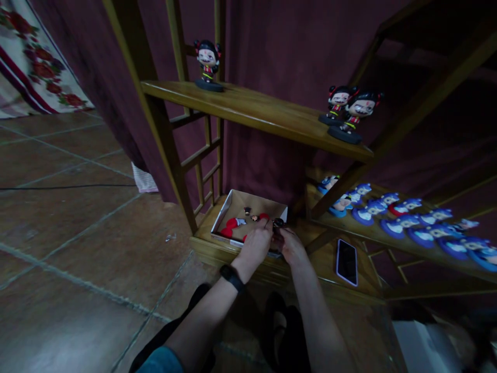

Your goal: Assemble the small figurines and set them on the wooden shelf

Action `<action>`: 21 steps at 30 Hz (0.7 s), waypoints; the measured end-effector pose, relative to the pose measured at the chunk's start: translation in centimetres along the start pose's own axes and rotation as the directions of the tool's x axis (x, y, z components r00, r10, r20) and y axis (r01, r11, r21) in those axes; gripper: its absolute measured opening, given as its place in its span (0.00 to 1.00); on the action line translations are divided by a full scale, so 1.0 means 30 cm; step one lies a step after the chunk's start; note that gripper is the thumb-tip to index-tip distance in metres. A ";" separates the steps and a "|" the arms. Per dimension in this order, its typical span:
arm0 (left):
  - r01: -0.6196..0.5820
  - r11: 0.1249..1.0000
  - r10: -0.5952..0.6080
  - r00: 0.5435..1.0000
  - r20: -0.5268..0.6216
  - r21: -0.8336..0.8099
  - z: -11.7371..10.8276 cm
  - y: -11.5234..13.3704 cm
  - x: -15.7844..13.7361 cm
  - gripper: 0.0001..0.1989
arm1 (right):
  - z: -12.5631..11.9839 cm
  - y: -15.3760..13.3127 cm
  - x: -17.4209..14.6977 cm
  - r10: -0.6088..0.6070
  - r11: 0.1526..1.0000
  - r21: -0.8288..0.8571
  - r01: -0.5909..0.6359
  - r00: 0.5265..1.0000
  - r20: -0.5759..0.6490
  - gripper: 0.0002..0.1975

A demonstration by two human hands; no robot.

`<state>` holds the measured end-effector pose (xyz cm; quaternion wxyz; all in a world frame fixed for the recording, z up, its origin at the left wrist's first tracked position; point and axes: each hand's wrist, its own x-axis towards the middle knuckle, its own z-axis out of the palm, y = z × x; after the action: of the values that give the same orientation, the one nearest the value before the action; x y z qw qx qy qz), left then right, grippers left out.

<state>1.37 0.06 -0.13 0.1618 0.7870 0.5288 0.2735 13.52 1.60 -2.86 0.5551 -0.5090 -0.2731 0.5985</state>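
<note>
My left hand, with a black band on its wrist, reaches over the front right part of a shallow open box. Close beside it is my right hand, at the box's right corner. Both hands are closed, fingers bent together around a small black object whose kind I cannot make out; its lower part is hidden by the fingers. Inside the box lie several red pieces, a small figure with dark hair, and a little dark-topped piece.
The box rests on the low shelf of a wooden rack, with a phone to its right. A higher shelf carries a figurine and two more at right. Several blue-based figurines stand on the right shelf.
</note>
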 end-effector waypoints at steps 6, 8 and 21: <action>-0.109 0.985 0.111 0.994 -0.010 0.131 -0.001 0.011 -0.003 0.15 | -0.006 -0.013 -0.005 0.040 0.998 0.039 -0.039 0.999 -0.014 0.05; -0.130 0.976 0.132 0.991 -0.001 0.172 -0.006 0.016 -0.003 0.15 | -0.007 -0.018 -0.007 0.056 0.997 0.059 -0.055 0.998 -0.019 0.04; -0.209 0.925 0.210 0.977 0.032 0.318 -0.028 0.038 -0.004 0.13 | -0.030 -0.022 -0.003 0.107 0.989 0.101 -0.105 0.994 -0.021 0.06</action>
<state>1.67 -0.51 1.12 0.0016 0.8543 0.4793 0.2011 14.60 1.46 -2.53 0.5507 -0.5023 -0.2082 0.6333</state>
